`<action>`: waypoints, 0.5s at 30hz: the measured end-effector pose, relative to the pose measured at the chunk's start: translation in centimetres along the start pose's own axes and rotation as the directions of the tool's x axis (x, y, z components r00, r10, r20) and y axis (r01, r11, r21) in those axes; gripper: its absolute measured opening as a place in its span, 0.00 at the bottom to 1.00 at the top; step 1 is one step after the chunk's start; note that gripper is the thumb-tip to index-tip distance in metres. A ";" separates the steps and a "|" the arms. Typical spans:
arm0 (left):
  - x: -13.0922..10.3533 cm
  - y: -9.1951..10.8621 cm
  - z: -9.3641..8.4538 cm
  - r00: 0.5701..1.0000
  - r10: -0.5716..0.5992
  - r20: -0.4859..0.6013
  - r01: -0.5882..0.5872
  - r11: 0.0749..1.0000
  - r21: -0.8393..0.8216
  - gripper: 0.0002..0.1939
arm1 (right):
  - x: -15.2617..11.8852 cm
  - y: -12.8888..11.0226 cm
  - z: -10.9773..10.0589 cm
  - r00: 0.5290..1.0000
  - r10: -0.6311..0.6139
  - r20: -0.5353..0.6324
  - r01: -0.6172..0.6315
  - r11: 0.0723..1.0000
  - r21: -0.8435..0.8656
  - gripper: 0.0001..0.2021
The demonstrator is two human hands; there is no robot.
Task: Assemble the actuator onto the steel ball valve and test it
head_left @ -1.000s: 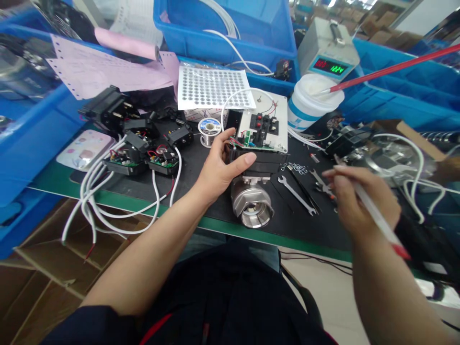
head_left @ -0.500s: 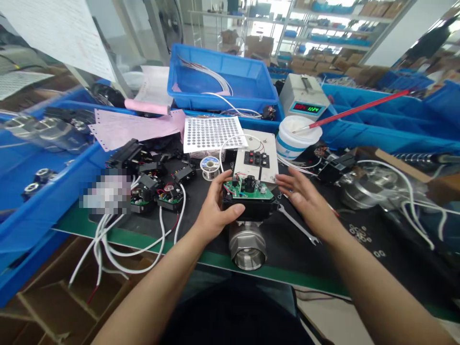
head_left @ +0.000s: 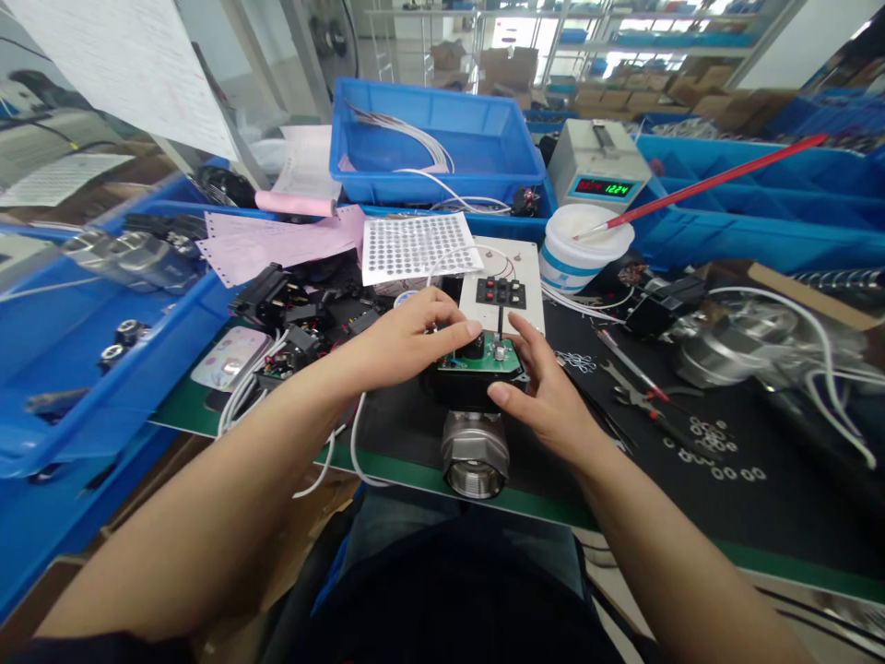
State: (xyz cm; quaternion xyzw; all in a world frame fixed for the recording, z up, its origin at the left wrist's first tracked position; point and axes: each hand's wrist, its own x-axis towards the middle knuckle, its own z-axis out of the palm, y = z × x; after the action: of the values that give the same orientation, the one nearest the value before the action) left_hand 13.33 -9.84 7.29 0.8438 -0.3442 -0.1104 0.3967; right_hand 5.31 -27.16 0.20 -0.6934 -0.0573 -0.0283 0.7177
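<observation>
A motorised ball valve stands on the bench's front edge, with a steel valve body below an uncovered black actuator housing. Inside the housing is a green circuit board with a black round part. My left hand reaches over the board, thumb and fingers closed about that round part; its curled fingertips are partly hidden. On the right side, my right hand grips the housing, thumb in front and fingers behind. Just beyond the housing lies a pale panel with black terminals.
Opened actuators with white cables crowd the left. Pliers, nuts and another steel valve lie right. Behind stand a blue bin, a white tub and a power supply.
My left hand has gone from the housing's left side up over the circuit board. My right hand, apart from the housing before, has come in onto its right side. The view has shifted slightly.
</observation>
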 end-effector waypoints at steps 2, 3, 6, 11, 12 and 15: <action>0.3 0.5 -0.1 1.000 0.004 0.026 -0.005 0.997 0.071 0.18 | -0.2 0.0 0.0 1.000 -0.001 0.004 0.001 1.000 0.003 0.42; 0.3 0.7 -0.1 1.000 0.004 0.028 -0.007 0.995 0.101 0.20 | -0.2 0.1 0.0 1.000 -0.003 0.004 0.003 1.000 0.004 0.42; 0.3 1.1 0.0 0.999 -0.002 0.043 -0.006 0.984 0.179 0.21 | -0.2 0.3 -0.1 1.000 -0.010 -0.004 0.010 1.000 0.001 0.43; 0.5 1.3 -0.2 0.995 -0.059 0.085 0.038 0.973 0.229 0.18 | 0.0 0.4 -0.3 1.000 -0.009 -0.018 0.009 1.000 -0.009 0.42; 0.6 1.3 -0.3 0.993 -0.078 0.094 0.054 0.971 0.232 0.18 | 0.0 0.4 -0.3 1.000 -0.006 -0.021 0.006 1.000 -0.013 0.42; 1.1 1.3 -0.3 0.982 -0.101 0.156 0.063 0.971 0.231 0.16 | -0.1 0.3 -0.4 1.000 0.005 -0.018 -0.005 1.000 -0.019 0.42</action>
State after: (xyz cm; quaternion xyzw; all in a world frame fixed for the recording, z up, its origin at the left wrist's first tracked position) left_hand 13.64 -10.92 8.54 0.8846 -0.3510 -0.1575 0.2635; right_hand 5.24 -27.51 -0.09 -0.7000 -0.0487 -0.0334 0.7117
